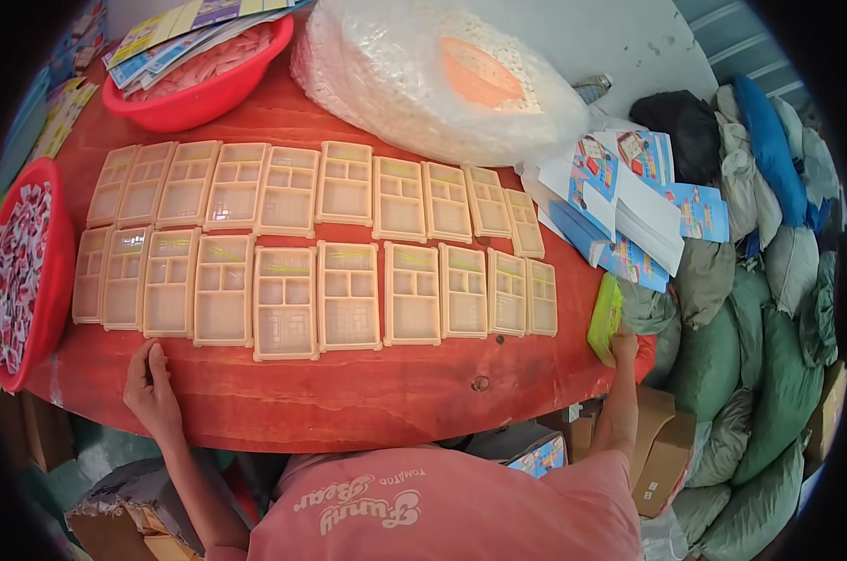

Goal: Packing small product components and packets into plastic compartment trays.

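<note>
Trays (pixel 286 301) of pale peach plastic, each divided into small compartments, lie in two long rows across the red counter (pixel 348 402), edge to edge and all face up. As far as I can see, their compartments hold nothing yet.

The left hand (pixel 150 388) rests flat on the counter just below the lower row, near its left end. Its fingers are stretched out and it holds nothing. The right hand (pixel 622 344) is at the right edge of the counter, and its grip is closed on a yellow-green bundle (pixel 606 318) of thin flat pieces; what these pieces are I cannot tell. The bundle stands just beside the last tray of the lower row, not touching it.

Around the trays there is a red basin (pixel 194 105) with flat packets at the top left, another red basin (pixel 44 318) with small red and white pieces at the far left, and a big clear bag (pixel 395 84) of white pellets behind the rows. Printed cards (pixel 629 201) lie in a stack to the right, and stuffed sacks (pixel 760 309) are piled beside the counter.

In my judgement the laying out of trays is done and the filling step is just beginning, with the first supply taken in hand. The next move calls for bringing the bundle over the rows, separating one piece at a time, and putting it in the same compartment of every tray. The free hand will probably need to steady a tray so that the neat rows are not pushed apart.
</note>
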Demonstrator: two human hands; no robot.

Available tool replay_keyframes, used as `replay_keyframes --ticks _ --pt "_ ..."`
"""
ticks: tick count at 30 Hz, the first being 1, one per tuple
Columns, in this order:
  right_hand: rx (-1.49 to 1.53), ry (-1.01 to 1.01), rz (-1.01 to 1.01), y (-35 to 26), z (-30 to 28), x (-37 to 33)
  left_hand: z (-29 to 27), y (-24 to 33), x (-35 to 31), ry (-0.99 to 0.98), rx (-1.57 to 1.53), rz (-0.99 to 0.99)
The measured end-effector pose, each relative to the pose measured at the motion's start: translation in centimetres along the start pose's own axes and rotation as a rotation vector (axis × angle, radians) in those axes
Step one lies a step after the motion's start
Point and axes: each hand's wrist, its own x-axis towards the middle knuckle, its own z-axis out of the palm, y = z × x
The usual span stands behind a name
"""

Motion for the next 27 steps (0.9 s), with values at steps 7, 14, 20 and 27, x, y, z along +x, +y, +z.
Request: replay_keyframes --ticks 7,14,20,27 --pt "-0.357 -0.129 -0.234 3.8 1.6 4.0 0.0 0.2 0.3 -0.016 0.021 -0.020" --pt "-0.181 0.298 -0.114 9.6 -1.5 7.9 -0.9 0.7 0.6 0.055 -0.015 0.055" --pt "0.041 0.482 -0.119 -0.1 -6.1 6.3 -0.8 0.8 0.3 0.057 -0.019 0.085" --pt "1.345 0.310 -0.333 -24.6 -15.8 -5.9 -0.9 0.8 0.4 0.071 0.010 0.125"
